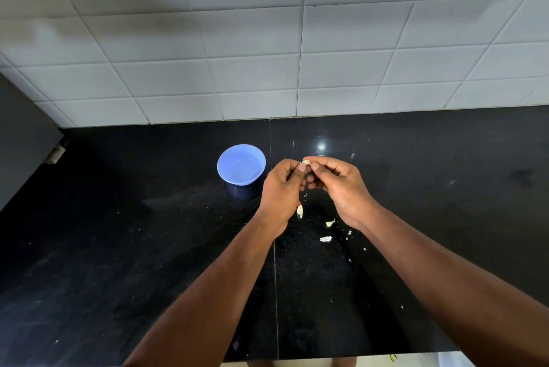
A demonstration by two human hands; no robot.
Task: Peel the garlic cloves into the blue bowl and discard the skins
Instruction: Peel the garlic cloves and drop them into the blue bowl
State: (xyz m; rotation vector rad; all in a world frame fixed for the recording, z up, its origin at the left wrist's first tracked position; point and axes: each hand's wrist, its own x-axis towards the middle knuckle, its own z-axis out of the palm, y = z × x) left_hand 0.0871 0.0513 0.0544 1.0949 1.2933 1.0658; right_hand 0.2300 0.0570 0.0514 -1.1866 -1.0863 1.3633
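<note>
Clove (306, 162) sits up in the air, pinched between both hands just right of the bowl (241, 164), over the middle of the counter (118, 247), nearer its back edge. Left hand (282, 188) curls tight on it, thumb tip pressed at the clove; right hand (335, 185) pinches from the other side, thumb and forefinger on the skin end. Only a sliver of the clove shows between the fingertips, so I can't tell how much skin is off.

Second clove (300, 211) lies on the counter right under the left wrist, half hidden. Skins (326, 239) are scattered on the counter below the right hand, with small flecks trailing toward the front edge.

Bowl looks empty, so likely early in the task.

Risks: the clove is small and the grip is at the very tips, so a hard pull on the skin could pop it loose, and it would drop on the counter, not in the bowl, since the hands are not over the bowl. Left wrist could nudge the lying clove. Skins are light and spread out; a sweep of the arm may push some off the front edge or toward the bowl.
</note>
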